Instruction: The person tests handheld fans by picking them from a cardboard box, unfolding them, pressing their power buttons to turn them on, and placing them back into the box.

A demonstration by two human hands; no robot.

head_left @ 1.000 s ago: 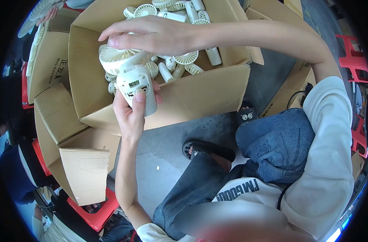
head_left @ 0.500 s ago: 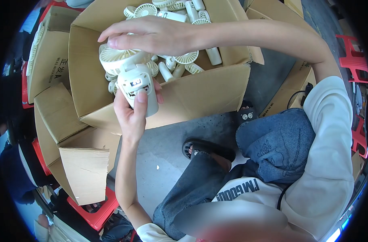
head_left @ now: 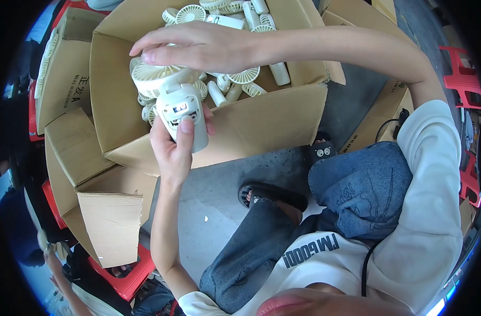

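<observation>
A white handheld fan (head_left: 164, 78) is held upright in front of me, with its ribbed round head at the top and its handle lower down. My left hand (head_left: 172, 145) is closed around the handle, the thumb pressed on its face near a small rectangular window and dark cutouts. Over the fan head lies my right hand (head_left: 198, 50), fingers stretched out and slightly apart, a fingertip at the grille's rim. Behind both hands, a cardboard box (head_left: 261, 118) contains several similar white fans (head_left: 244, 75), some partly hidden by my right arm.
Open box flaps (head_left: 111, 226) stand at the left, beside a red stool (head_left: 127, 276). More red stools (head_left: 462, 76) are at the right edge. Another carton (head_left: 375, 118) stands right of the box. Another person's arm (head_left: 64, 279) shows at lower left.
My hands and the fan have barely shifted. At the lower left, the other person's arm has come up into view.
</observation>
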